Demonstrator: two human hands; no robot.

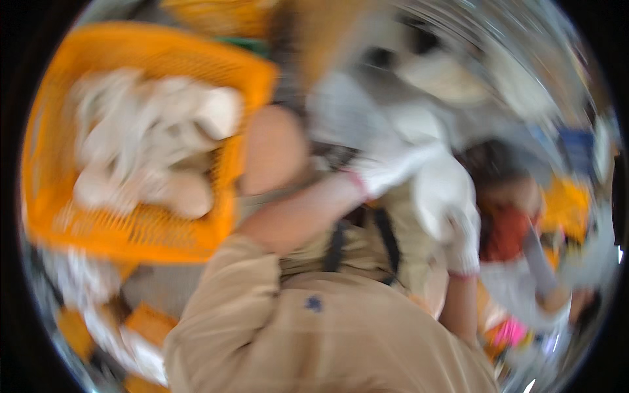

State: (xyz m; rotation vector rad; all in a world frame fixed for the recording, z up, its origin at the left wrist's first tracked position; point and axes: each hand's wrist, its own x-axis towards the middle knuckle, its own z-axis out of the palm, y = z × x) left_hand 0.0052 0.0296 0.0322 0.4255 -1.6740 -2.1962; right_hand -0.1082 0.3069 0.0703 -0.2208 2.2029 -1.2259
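Both your gloved hands, left hand [393, 167] and right hand [462, 239], grasp a white cloth piece [439, 187] at centre; blur hides the exact finger grip. You seem mid-handling; the orange basket [141, 239] of pale pieces sits far left, so next calls for steady hands.

A blurred white cloth piece [440, 187] hangs bunched between both gloved hands, just right of the orange basket [131, 229].
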